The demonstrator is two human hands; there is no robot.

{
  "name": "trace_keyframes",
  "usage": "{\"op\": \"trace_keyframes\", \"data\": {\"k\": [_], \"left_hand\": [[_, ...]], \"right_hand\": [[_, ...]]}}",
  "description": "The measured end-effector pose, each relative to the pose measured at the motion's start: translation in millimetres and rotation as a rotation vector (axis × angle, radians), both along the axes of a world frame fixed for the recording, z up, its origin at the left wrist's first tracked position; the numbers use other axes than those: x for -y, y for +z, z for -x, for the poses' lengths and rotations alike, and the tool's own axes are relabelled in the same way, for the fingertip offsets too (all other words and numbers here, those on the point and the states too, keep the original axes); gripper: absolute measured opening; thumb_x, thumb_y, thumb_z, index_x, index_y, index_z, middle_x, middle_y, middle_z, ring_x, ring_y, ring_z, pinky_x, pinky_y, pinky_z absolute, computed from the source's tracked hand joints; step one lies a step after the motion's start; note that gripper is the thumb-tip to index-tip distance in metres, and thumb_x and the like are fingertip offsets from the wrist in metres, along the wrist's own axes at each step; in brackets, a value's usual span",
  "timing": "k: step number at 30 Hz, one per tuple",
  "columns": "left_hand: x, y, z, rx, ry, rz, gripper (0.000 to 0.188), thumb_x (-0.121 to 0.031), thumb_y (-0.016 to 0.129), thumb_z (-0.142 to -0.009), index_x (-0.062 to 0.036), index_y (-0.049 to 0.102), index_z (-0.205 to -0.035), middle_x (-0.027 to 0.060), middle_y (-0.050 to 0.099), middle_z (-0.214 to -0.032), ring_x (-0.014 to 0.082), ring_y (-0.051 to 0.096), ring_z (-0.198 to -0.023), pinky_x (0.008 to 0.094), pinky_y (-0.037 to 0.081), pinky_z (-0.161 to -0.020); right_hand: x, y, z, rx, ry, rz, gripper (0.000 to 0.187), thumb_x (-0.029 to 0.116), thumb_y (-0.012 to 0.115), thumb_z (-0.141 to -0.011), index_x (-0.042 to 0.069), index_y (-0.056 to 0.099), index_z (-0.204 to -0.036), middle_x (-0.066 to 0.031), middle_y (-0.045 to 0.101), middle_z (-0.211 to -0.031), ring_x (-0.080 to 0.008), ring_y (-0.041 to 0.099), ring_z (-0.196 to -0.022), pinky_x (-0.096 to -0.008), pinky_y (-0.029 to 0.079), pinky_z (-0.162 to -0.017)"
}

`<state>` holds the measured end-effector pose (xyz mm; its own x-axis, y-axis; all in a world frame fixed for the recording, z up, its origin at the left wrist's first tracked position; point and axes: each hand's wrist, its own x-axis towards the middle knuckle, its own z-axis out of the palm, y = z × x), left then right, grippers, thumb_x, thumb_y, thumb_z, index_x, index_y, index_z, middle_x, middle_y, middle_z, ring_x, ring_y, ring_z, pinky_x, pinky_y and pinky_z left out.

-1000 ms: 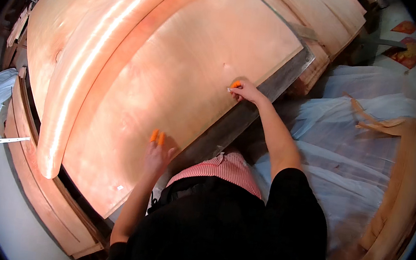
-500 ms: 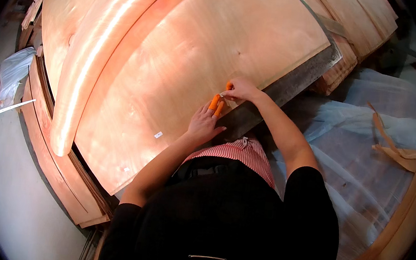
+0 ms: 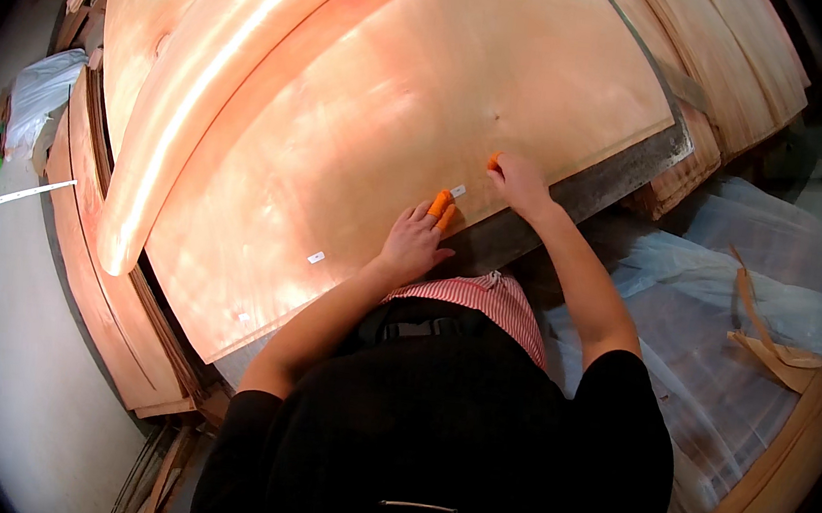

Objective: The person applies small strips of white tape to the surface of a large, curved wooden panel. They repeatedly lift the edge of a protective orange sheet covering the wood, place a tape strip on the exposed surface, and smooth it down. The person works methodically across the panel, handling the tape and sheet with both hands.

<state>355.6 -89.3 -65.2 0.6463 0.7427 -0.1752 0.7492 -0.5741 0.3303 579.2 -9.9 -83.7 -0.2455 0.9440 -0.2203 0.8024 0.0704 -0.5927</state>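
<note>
A broad, pale wood veneer sheet [image 3: 371, 154] lies before me on a dark metal tabletop [image 3: 627, 169]. My left hand [image 3: 414, 244] rests flat on the sheet near its front edge, orange covers on two fingertips. Just beyond those fingertips is a small white sticker [image 3: 457, 191], stuck flat. To the right, my right hand [image 3: 524, 185] is over the sheet with its fingers curled together, an orange cover on one. Whatever its fingertips may pinch is hidden. Farther left on the sheet are a second white sticker [image 3: 316, 257] and a faint pale one [image 3: 245, 318].
A long rolled curve of veneer [image 3: 185, 136] arches across the sheet's left side. Stacked wood sheets [image 3: 108, 316] stand left, and more wood [image 3: 708, 48] lies far right. Clear plastic film [image 3: 722, 316] covers something at my right, with a torn brown strip [image 3: 777, 356] on it.
My right hand has moved right, away from the left fingertips. A white sticker now shows there on the veneer sheet. My left hand stays on the sheet; the whole view has shifted slightly.
</note>
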Motion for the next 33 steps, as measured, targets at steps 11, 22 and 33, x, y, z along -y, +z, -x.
{"op": "trace_keyframes", "data": {"k": [11,22,33], "left_hand": [[47.4,35.6,128.5,0.366,0.383,0.181,0.037,-0.023,0.061,-0.079,-0.0067,0.055,-0.112,0.0137,0.053,-0.117,0.0268,0.054,-0.102,0.0361,0.045,-0.085],[-99.7,302.8,428.6,1.106,1.003,-0.814,0.041,-0.029,0.062,-0.083,0.0049,0.051,-0.103,0.0044,0.057,-0.084,0.0109,0.052,-0.078,0.026,0.041,-0.077],[-100.7,298.9,389.0,1.334,0.725,-0.51,0.035,-0.028,0.046,-0.091,0.002,0.057,-0.104,0.0088,0.063,-0.083,0.0162,0.061,-0.076,0.0279,0.048,-0.075]], "right_hand": [[98.3,12.1,68.1,0.089,0.386,-0.303,0.042,0.014,0.055,-0.077,0.003,0.05,-0.117,-0.0113,0.044,-0.126,-0.0258,0.035,-0.121,-0.0413,0.023,-0.103],[128.9,50.9,162.1,-0.258,0.34,-0.313,0.031,0.007,0.059,-0.072,-0.001,0.057,-0.102,-0.016,0.058,-0.1,-0.0323,0.051,-0.098,-0.0395,0.039,-0.088],[176.7,69.2,177.8,-0.186,0.29,-0.153,0.024,0.01,0.056,-0.077,0.003,0.059,-0.1,-0.0146,0.059,-0.093,-0.0305,0.054,-0.09,-0.0379,0.043,-0.079]]}}
